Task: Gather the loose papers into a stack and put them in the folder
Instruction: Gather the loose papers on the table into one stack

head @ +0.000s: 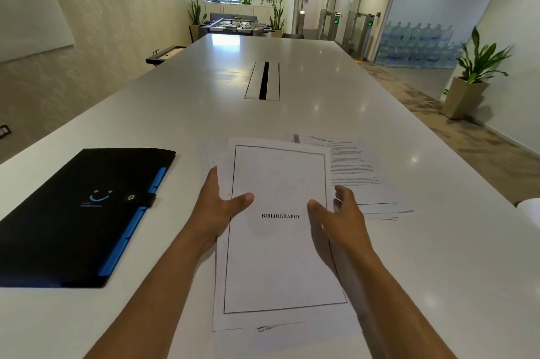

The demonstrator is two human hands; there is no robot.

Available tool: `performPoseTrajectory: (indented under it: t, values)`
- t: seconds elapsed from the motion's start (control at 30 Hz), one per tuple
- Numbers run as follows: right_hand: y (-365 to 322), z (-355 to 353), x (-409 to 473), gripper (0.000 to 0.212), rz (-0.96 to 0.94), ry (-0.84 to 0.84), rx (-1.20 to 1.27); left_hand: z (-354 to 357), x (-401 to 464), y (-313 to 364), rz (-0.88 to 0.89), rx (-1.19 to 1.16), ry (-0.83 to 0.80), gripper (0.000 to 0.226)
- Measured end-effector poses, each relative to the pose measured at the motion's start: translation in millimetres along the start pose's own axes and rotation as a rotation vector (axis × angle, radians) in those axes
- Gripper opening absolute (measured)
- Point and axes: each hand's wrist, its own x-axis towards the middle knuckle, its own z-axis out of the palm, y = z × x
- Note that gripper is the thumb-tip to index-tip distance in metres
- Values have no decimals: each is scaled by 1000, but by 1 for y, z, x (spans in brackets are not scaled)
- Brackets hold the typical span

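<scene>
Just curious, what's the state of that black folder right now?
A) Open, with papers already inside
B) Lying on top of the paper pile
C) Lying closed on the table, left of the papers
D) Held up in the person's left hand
C: the black folder lies flat on the table with its snap strap fastened, left of the papers, and neither hand touches it.
</scene>
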Motion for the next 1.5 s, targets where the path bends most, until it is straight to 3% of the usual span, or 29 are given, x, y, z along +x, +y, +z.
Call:
performPoseTrajectory:
  t: [0.07,0.17,0.27,0.4,0.63,0.77,0.9,1.07,1.23,1.37,1.5]
  values:
    - [-3,-9,1,65,86,-77,222,-4,0,9,34,-30,-41,69]
    - [-9,-19,3,29,95,-249,620,-3,1,21,54,-15,-44,82]
    - [-19,-28,6,26,-41,-358,577,-1,5,40,111,-37,-79,75]
    - [-43,-37,16,24,-286,-214,444,3,13,90,280,22,-67,56]
    - [-99,-56,20,31,-638,47,476,23,22,168,655,250,79,65]
    - [-96,-55,13,47,-710,121,423,28,17,164,774,237,100,60]
    - [-59,-39,8,53,-570,47,387,33,7,112,651,144,99,47]
    - [-34,-24,11,54,-497,76,396,33,5,68,436,53,91,48]
    - [-31,-15,13,48,-470,102,457,40,6,59,354,-2,131,22]
    - [-25,-15,18,50,-443,94,464,37,12,58,321,31,136,27]
    - [-23,-18,24,38,-414,109,437,40,14,54,297,-44,173,24]
